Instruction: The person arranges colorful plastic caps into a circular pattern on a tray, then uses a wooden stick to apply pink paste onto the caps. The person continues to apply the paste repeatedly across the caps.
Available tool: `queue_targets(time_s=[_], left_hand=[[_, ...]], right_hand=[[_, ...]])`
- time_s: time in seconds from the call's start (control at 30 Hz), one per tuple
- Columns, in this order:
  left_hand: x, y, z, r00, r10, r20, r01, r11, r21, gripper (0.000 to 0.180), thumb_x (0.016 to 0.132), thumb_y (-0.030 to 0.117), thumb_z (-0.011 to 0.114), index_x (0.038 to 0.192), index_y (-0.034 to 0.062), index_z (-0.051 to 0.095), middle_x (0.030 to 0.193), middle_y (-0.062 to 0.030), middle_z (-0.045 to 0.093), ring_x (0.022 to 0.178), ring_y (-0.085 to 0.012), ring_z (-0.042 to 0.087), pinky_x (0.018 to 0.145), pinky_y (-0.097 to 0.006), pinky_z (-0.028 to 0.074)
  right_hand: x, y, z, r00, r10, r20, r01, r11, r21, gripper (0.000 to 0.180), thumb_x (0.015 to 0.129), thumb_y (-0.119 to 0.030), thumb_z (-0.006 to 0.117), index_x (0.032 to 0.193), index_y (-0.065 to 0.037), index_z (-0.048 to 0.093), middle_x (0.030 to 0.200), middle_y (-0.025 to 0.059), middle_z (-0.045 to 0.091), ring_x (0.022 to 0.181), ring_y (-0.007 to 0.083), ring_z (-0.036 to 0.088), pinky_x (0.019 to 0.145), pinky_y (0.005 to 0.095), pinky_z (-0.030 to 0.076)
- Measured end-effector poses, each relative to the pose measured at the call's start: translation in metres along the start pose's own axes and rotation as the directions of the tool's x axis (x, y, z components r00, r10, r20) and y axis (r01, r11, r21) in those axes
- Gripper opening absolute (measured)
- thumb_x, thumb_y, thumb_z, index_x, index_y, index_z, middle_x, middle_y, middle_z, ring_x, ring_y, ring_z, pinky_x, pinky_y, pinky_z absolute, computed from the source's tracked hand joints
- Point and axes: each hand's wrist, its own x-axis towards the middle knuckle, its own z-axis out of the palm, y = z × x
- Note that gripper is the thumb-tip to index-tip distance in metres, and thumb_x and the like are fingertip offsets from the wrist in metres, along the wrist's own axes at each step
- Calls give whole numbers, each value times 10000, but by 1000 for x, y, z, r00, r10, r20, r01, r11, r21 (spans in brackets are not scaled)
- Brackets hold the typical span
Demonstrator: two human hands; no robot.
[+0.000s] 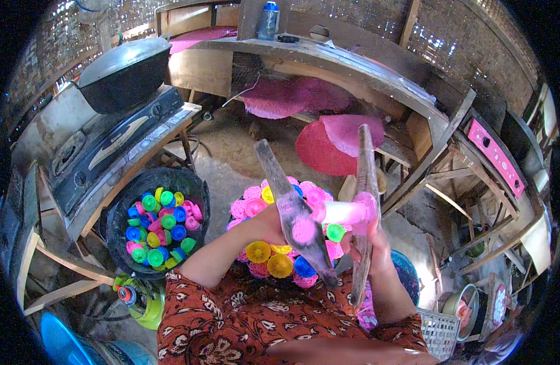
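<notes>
In front of my body I hold a wooden hand press made of two long bars joined by a white cylinder (pixel 344 212) smeared with pink. My left hand (pixel 264 226) grips the left bar (pixel 295 222), partly hidden behind it; a round patch of pink paste sits on that bar. Around the right bar (pixel 366 164) my right hand (pixel 382 252) is wrapped, with its fingers near the cylinder's pink end. Below lie several small cup moulds, including a yellow mould (pixel 280 266) and a green mould (pixel 335 232), with pink stringy pieces (pixel 253 208) among them.
At left a black tub (pixel 201 243) holds several coloured moulds. Beyond it stands a stove (pixel 115 149) with a lidded dark pan (pixel 125 76). A green gas cylinder (pixel 147 307) is near my left elbow. Pink round sheets (pixel 328 149) lie by the bench; a white basket (pixel 438 334) is at right.
</notes>
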Motion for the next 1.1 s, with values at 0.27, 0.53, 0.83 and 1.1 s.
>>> queue_targets(time_s=[0.27,0.53,0.83,1.1], left_hand=[[12,-10,7,986,-82,-147,142,873,467,443,588,460,721,908,166,635,849,-110,645,811,-322,612,688,-420,493],[33,8,10,912,298,-281,-135,867,480,360,570,353,726,854,161,618,748,-98,614,744,-305,610,617,-407,487],[47,6,20,946,245,-212,-118,871,477,234,551,254,709,711,107,623,694,-126,608,696,-336,601,604,-439,481],[43,6,35,986,65,-151,9,894,448,240,591,266,685,764,104,644,765,-145,638,745,-320,625,643,-416,499]], right_hand=[[-11,-23,11,824,-421,379,492,198,-848,1002,679,-303,768,1425,-161,115,1255,250,389,988,394,544,652,426,517],[-20,-39,17,743,-445,501,535,-55,-843,995,676,-288,771,1419,-165,120,1200,330,389,982,471,522,702,478,498],[-30,-44,11,787,-374,491,451,-195,-871,1029,655,-245,782,1416,-157,96,1192,324,386,933,475,539,608,477,507],[-28,-14,15,844,-354,402,387,-115,-915,1031,614,-294,806,1386,-95,153,1212,319,354,983,489,506,617,486,513]])
